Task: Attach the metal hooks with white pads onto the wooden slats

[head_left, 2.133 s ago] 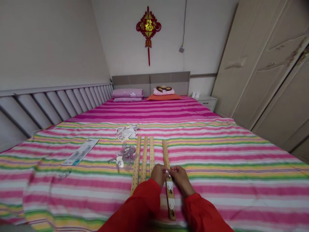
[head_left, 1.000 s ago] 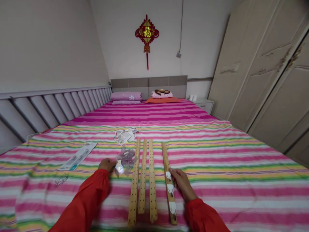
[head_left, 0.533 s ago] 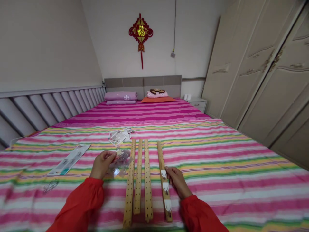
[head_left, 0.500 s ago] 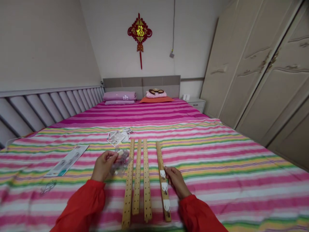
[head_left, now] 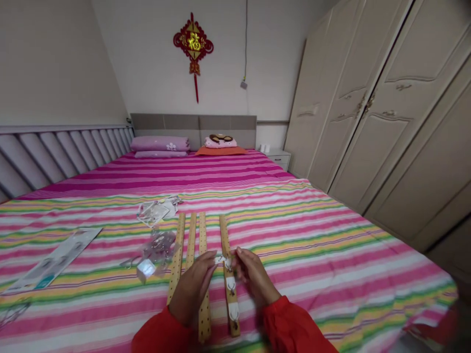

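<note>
Between the thumb and fingers of my left hand (head_left: 193,284) is a small white hook (head_left: 220,259), held just left of a narrow wooden strip (head_left: 223,231). My right hand (head_left: 255,277) is closed at the strip's right edge, fingertips together; what they pinch is too small to make out. White hooks (head_left: 231,284) sit in a row on the strip's near half. Three perforated wooden strips (head_left: 202,235) lie to its left, partly covered by my left hand and forearm. A crumpled clear plastic bag (head_left: 160,247) lies beyond my left hand.
Opened packaging (head_left: 158,210) is piled behind the strips. A long flat hook package (head_left: 59,257) and a thin wire-like item (head_left: 14,311) lie at left. Everything rests on a striped bedsheet (head_left: 312,274). A wardrobe (head_left: 368,147) stands at right, a padded bed rail (head_left: 66,152) at left.
My left hand has left the plastic bag on the bed and moved right to the strip, now with a white hook. My right hand stays beside the strip. The view has swung right.
</note>
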Tool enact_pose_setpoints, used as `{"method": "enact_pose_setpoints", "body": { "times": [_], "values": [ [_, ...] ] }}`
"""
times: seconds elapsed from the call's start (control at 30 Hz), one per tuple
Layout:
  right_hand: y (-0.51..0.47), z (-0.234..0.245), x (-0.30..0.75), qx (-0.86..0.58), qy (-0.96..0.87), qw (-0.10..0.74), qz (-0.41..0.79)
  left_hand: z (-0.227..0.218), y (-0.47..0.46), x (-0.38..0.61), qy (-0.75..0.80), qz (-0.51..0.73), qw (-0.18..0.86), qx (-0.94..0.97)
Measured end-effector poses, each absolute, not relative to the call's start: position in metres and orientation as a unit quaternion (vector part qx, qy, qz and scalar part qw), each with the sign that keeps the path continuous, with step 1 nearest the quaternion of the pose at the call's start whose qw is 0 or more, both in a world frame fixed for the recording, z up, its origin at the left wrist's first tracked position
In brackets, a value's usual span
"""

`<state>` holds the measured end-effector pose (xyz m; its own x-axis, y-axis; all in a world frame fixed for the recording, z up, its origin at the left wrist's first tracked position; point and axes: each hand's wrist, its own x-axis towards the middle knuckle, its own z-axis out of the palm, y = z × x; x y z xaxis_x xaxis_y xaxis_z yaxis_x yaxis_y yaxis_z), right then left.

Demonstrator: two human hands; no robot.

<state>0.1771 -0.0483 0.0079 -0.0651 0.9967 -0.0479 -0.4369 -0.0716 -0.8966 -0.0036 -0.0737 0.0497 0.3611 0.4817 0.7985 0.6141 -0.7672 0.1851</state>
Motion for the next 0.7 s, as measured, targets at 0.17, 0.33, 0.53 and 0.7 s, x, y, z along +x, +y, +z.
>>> {"method": "enact_pose_setpoints", "body": {
  "times": [0.17, 0.33, 0.53, 0.7],
  "values": [
    [-0.057, 0.031, 0.175, -0.313, -0.405, 0.544, 0.665, 0.052, -0.072, 0.004, -0.334, -0.46, -0.016, -0.823],
    [-0.057, 0.03, 0.177, -0.305, -0.407, 0.57, 0.645, 0.058, -0.065, 0.015, -0.43, -0.451, -0.279, -0.731],
    [-0.059, 0.029, 0.178, -0.324, -0.351, 0.584, 0.657, 0.051, -0.047, 0.026, -0.457, -0.489, -0.527, -0.523],
    [-0.058, 0.032, 0.172, -0.356, -0.342, 0.606, 0.623, 0.041, -0.044, 0.035, -0.447, -0.495, -0.591, -0.453]
  ]
}}
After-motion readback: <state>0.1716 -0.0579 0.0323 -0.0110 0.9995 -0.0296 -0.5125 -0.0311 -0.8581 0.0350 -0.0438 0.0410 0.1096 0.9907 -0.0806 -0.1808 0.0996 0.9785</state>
